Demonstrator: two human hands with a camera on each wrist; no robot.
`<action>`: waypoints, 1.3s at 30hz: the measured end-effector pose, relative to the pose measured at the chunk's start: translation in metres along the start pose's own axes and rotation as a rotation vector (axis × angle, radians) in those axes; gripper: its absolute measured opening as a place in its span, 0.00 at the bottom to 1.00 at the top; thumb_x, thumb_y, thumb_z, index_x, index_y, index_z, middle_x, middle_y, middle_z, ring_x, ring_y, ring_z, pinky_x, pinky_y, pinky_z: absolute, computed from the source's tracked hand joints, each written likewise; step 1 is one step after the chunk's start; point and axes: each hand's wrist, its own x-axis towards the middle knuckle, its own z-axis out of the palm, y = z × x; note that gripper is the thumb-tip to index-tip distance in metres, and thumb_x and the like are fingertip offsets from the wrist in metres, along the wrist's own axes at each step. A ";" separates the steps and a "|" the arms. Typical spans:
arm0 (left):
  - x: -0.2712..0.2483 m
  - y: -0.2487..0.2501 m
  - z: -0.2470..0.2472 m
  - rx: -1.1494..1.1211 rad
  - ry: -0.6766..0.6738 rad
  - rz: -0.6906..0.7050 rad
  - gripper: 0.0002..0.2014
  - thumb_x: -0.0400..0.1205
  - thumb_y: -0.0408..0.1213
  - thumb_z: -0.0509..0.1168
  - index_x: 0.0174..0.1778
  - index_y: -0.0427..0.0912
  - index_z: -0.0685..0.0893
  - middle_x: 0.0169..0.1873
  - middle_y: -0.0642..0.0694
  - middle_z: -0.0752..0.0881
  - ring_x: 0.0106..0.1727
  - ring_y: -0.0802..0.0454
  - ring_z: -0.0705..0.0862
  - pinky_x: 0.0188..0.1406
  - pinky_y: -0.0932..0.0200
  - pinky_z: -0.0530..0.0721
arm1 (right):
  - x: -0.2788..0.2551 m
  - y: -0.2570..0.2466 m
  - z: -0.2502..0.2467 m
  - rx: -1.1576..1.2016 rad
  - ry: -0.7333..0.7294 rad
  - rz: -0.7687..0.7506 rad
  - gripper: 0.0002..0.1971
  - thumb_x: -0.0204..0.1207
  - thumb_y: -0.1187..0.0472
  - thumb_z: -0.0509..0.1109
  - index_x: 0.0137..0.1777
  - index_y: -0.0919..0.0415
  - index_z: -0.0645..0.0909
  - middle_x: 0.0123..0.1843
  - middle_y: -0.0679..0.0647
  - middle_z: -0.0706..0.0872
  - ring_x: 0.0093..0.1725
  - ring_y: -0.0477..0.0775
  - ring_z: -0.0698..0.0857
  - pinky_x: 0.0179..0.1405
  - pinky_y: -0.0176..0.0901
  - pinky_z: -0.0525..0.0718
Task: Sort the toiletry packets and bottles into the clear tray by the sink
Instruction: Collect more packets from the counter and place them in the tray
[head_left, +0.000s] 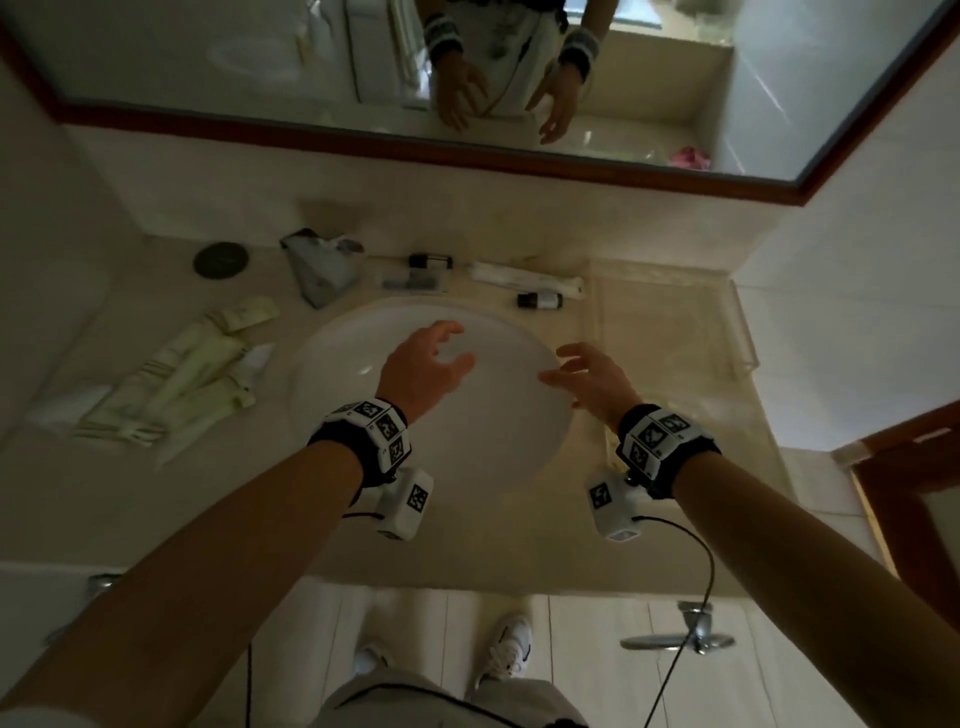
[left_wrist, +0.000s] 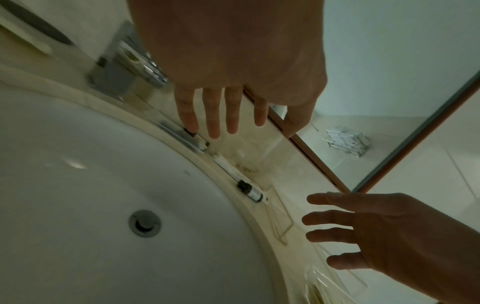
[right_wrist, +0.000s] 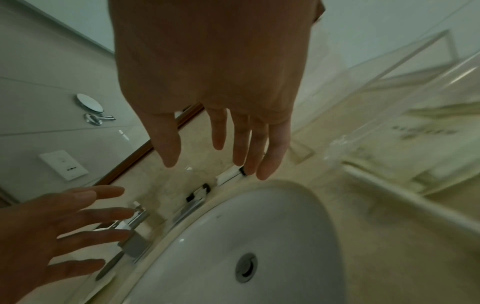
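Floor: pale tiles at 6 o'clock in the head view, with white shoes (head_left: 511, 647) on them.
Counter: beige stone (head_left: 670, 467) around a white oval sink (head_left: 467, 447).
Left hand (head_left: 423, 366): above the sink, fingers spread and loosely bent, holding nothing.
Right hand (head_left: 592, 382): over the sink's 3 o'clock rim, fingers straight and apart, holding nothing.
Packets (head_left: 197, 369): pale green sachets and a striped one heaped on the counter at 9 o'clock of the sink.
Tray (head_left: 743, 338): clear, at 2 o'clock of the sink against the wall.
Bottles: one (head_left: 540, 300) lying at the rim at 1 o'clock, another (head_left: 429, 261) at 12 o'clock, a long white packet (head_left: 524, 279) between them.
Tap (head_left: 322, 267): grey, at 11 o'clock, a dark round disc (head_left: 222, 259) to its left.
Mirror (head_left: 467, 78): wood-framed, farthest back, reflecting both hands.
Left wrist only: the drain (left_wrist: 144, 223) and a folded metal rack (left_wrist: 346, 143) in the mirror.
Right wrist only: a round wall mirror (right_wrist: 89, 102) and a white socket plate (right_wrist: 63, 164); the tray's wall (right_wrist: 405, 96) looms close.
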 end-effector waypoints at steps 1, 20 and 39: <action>-0.001 -0.008 -0.010 0.002 0.027 -0.012 0.21 0.77 0.52 0.69 0.66 0.55 0.79 0.63 0.50 0.82 0.60 0.50 0.81 0.59 0.52 0.81 | 0.003 -0.008 0.011 0.016 -0.008 -0.010 0.28 0.71 0.51 0.78 0.69 0.53 0.75 0.62 0.55 0.82 0.57 0.57 0.83 0.54 0.51 0.86; -0.043 -0.157 -0.161 0.047 0.333 -0.291 0.26 0.75 0.58 0.69 0.67 0.53 0.79 0.64 0.47 0.82 0.64 0.47 0.81 0.64 0.48 0.79 | 0.023 -0.125 0.209 -0.047 -0.287 -0.140 0.29 0.73 0.50 0.77 0.72 0.51 0.72 0.66 0.56 0.78 0.61 0.57 0.81 0.50 0.50 0.85; -0.023 -0.234 -0.197 0.597 -0.037 -0.483 0.43 0.76 0.59 0.67 0.83 0.54 0.53 0.84 0.44 0.53 0.82 0.38 0.56 0.77 0.39 0.58 | 0.057 -0.154 0.304 -0.162 -0.459 -0.099 0.30 0.73 0.51 0.77 0.74 0.52 0.71 0.69 0.59 0.78 0.61 0.58 0.80 0.43 0.46 0.84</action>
